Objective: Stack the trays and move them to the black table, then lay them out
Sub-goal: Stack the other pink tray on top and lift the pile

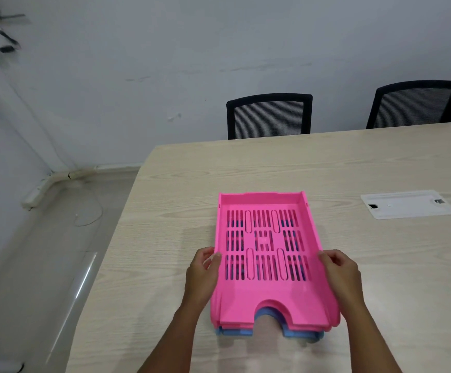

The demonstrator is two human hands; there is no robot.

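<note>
Both hands, left hand (204,275) and right hand (340,275), half-curled, gripping sides of pink tray (267,265) atop blue tray (291,336); stacking seems done, next lift stack level off surface (165,238).

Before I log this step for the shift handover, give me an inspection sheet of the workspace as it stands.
Surface: light wood-grain table, with a white plastic cable hatch set into it at right.
Job's things: pink slotted plastic tray stacked on a blue plastic tray; more pink edges show between them, number unclear.
Clutter: nothing seen.
Hands: left hand and right hand at the stack's two long sides, fingers against the pink tray's walls.
Cables: thin white cord loose on the floor at left.
Surroundings: two black mesh-backed chairs behind the table, grey wall; no black table in view.
</note>
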